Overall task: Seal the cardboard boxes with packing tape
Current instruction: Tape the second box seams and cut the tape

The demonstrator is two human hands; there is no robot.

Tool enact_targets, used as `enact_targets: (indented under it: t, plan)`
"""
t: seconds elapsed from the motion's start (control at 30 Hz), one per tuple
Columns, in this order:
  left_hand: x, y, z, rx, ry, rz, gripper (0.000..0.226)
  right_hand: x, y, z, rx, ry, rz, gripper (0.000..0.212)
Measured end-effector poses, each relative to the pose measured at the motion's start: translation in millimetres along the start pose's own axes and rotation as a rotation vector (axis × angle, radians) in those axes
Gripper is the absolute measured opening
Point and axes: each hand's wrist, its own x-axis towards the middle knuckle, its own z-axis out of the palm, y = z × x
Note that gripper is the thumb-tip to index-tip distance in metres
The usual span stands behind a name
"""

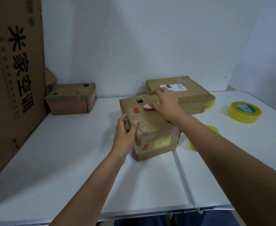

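A worn cardboard box [150,128] sits in the middle of a white worktop [68,160]. The left hand [125,136] grips the box's near left top corner, fingers curled over the edge. The right hand [165,103] rests on the box's top, its fingers around a small pink object [148,106] pressed against the cardboard. Behind the box, touching the wall, lies a flatter labelled box [183,93]. Far left of the box stands a small box with pink sides [72,99], beside a tall printed carton [13,70]. Right of the box are rolls of yellow tape: one large roll [244,112] well apart, another roll [211,99] against the labelled box, and a third [214,129] partly hidden under the right forearm.
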Motion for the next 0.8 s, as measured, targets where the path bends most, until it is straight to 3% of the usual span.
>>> enact_targets:
  t: [0.13,0.23,0.43,0.5,0.57,0.67,0.73,0.8]
  plan:
    - [3.6,-6.4,5.0,0.048,0.046,0.040,0.049,-33.6,-2.5,14.7,0.007,0.042,-0.222,0.042]
    - [5.3,-5.7,8.5,0.090,0.067,0.049,0.048,-49.4,0.5,26.5,-0.035,-0.015,-0.248,0.050]
    - [3.5,-1.4,6.6,0.114,0.115,0.044,0.038,-45.9,-4.5,23.2,-0.018,-0.056,-0.199,0.044]
    - [-4.3,2.1,4.4,0.117,0.220,0.157,0.021,-42.5,-1.3,9.2,0.103,0.047,-0.136,0.033]
    - [-16.5,7.7,4.1,0.121,0.283,0.382,0.033,-41.9,12.0,-9.8,0.249,0.206,-0.049,0.021]
    - [-36.6,14.5,14.7,0.208,0.145,0.680,0.036,-47.1,51.0,-31.9,0.159,0.308,0.137,0.016]
    - [-48.1,17.8,28.6,0.269,-0.020,0.796,0.032,-52.8,79.2,-36.7,-0.082,0.121,0.304,0.033]
    - [-55.8,13.1,48.1,0.304,-0.203,0.720,0.031,-60.6,96.9,-36.0,-0.294,-0.200,0.438,0.056]
